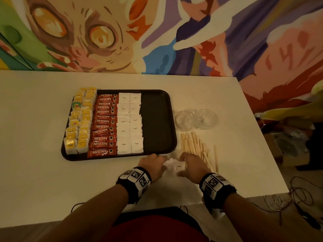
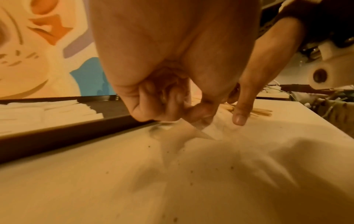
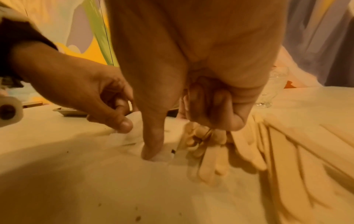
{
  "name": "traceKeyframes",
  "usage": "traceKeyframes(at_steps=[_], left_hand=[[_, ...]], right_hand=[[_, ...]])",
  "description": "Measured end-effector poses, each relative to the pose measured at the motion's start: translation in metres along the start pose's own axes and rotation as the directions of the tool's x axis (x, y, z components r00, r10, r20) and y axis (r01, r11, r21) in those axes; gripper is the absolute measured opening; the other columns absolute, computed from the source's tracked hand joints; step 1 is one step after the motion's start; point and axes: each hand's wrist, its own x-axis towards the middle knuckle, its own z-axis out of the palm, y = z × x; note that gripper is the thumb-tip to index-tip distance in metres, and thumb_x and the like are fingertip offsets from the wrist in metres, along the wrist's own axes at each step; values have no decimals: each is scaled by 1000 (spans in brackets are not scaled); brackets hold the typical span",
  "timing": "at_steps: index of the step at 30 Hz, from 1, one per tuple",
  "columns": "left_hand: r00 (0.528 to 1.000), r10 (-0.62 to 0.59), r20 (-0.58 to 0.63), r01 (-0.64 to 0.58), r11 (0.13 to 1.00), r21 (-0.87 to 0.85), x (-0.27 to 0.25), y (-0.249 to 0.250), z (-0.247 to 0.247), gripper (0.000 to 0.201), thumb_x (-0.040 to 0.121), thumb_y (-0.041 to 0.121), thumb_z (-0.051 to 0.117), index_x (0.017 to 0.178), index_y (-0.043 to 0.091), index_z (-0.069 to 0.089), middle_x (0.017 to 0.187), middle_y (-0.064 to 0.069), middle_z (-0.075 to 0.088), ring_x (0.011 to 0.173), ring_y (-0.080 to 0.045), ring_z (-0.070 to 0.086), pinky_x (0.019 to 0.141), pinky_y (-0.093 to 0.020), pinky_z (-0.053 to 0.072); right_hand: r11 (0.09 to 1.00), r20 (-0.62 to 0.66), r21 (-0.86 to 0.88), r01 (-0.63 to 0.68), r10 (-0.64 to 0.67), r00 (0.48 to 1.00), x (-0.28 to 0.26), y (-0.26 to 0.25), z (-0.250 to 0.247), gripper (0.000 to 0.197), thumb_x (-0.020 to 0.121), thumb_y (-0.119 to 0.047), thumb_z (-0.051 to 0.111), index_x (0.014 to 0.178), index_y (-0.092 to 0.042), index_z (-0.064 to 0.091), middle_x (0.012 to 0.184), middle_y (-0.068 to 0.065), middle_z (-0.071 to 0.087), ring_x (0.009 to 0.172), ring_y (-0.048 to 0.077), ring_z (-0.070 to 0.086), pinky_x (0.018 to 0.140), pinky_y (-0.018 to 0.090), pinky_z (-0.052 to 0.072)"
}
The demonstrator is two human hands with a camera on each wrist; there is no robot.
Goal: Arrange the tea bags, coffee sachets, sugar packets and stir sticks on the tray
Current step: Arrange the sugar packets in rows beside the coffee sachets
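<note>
The black tray (image 1: 157, 119) holds columns of yellow tea bags (image 1: 79, 126), red coffee sachets (image 1: 104, 125) and white sugar packets (image 1: 129, 123); its right strip is bare. Two loose sugar packets lie on the table in front of the tray. My left hand (image 1: 154, 165) pinches the left sugar packet (image 1: 170, 165) between thumb and fingers (image 2: 199, 115). My right hand (image 1: 193, 167) grips the right sugar packet (image 1: 180, 166), with the thumb (image 3: 153, 145) pressing its near edge (image 3: 162, 156). Wooden stir sticks (image 1: 196, 145) lie in a loose pile beside the right hand.
Two clear glass bowls (image 1: 186, 119) (image 1: 206, 118) stand right of the tray, behind the sticks. The white table (image 1: 43, 172) ends just right of the sticks, with cables and boxes on the floor (image 1: 288, 198) beyond. A painted wall runs along the far edge.
</note>
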Motion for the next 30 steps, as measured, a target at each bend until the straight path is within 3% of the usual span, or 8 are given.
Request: traceKeyframes(at_steps=[6,11,15,18,21,24,27,30], left_hand=[[994,-108,-22,98,954,-285,-18,-25,-4,33,98,38,47,129,29,55,118,1,64,105,-18,58,94,-36,48],[974,-171,-151,79,873,-481,-34,-43,-14,22,96,35,54,107,21,68,95,7,62,86,-9,53,78,-22,39],[940,-242,-239,44,784,-620,-45,-68,-24,15,94,32,59,92,24,71,88,5,67,84,-11,58,80,-28,47],[880,-366,-304,92,757,-646,-51,-85,-33,18,95,29,57,100,18,70,96,3,65,88,-12,56,77,-22,44],[815,-475,-332,183,755,-630,-52,-101,-42,17,94,29,58,97,16,68,94,4,59,88,-11,50,79,-22,37],[762,-564,-318,284,733,-619,-47,-117,-46,22,92,32,62,100,13,71,98,2,59,98,-18,52,87,-29,39],[743,-605,-286,354,718,-600,-38,-127,-49,24,90,33,64,102,14,73,100,-4,66,96,-21,57,87,-30,44],[743,-611,-272,395,729,-559,-32,-131,-51,20,88,33,66,98,17,74,98,-3,66,95,-21,59,90,-33,48]], right_hand=[[998,-70,33,51,-49,996,2,-8,2,37,82,-36,75,114,-24,61,110,-3,55,102,16,51,82,28,42],[979,-133,146,141,-122,984,2,-22,0,19,85,-36,73,101,-26,68,100,-6,49,93,11,48,81,25,37],[907,-140,330,264,-229,963,6,-42,-6,13,87,-33,71,96,-25,65,98,-6,59,88,9,56,78,26,47],[800,-104,540,262,-245,964,15,-62,-12,7,92,-24,66,97,-22,61,94,-2,66,84,14,66,72,31,59],[730,-90,645,227,-223,971,28,-84,-13,12,92,-15,66,98,-20,57,94,-1,65,74,15,70,60,23,57],[708,-103,682,182,-153,983,44,-103,-9,26,86,-12,73,103,-19,56,95,7,68,68,17,70,57,23,56],[722,-120,675,153,-98,988,59,-116,-4,30,83,-13,77,105,-19,58,94,8,69,68,18,70,58,22,56],[782,-145,597,181,-117,982,72,-125,2,24,84,-12,76,104,-18,64,99,4,68,74,16,67,70,26,59]])
